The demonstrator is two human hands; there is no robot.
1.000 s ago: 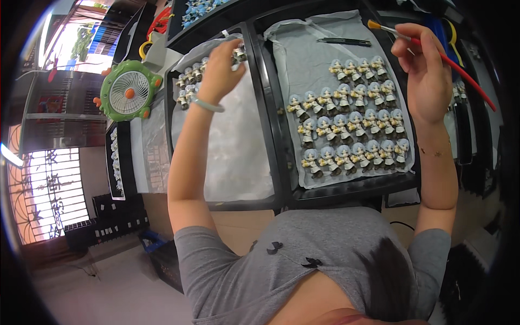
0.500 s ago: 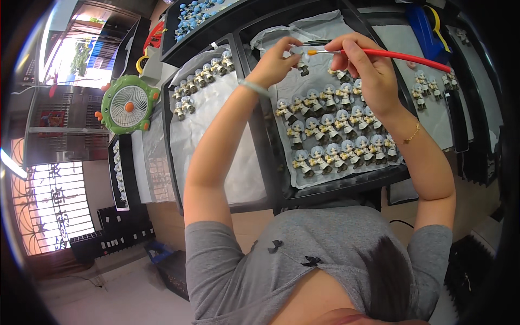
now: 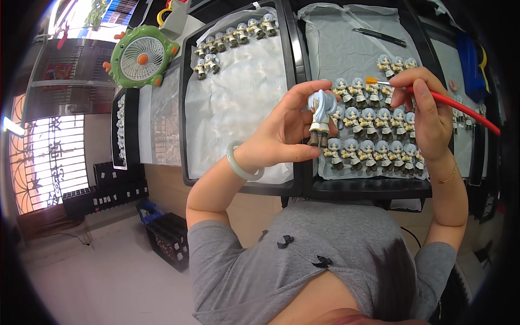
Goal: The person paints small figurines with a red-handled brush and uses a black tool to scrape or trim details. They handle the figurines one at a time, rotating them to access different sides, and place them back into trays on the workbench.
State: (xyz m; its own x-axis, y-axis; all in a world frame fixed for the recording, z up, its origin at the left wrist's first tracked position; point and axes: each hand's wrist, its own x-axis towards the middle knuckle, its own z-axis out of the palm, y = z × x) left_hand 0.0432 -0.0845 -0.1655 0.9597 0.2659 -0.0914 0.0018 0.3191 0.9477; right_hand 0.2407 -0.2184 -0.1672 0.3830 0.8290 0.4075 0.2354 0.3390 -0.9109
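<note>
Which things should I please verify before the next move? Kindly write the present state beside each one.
1. Left hand holds one blue-haired figure: ok.
2. Right hand holds the red-handled brush: ok.
3. Held figure's front is plainly shown to the camera: not ok, mostly hair shows.
4. Brush bristles are off the tray figures: cannot tell, they overlap in view.
5. Slim black tool lies apart from the tray figures: ok.
6. Green fan is running: cannot tell.
</note>
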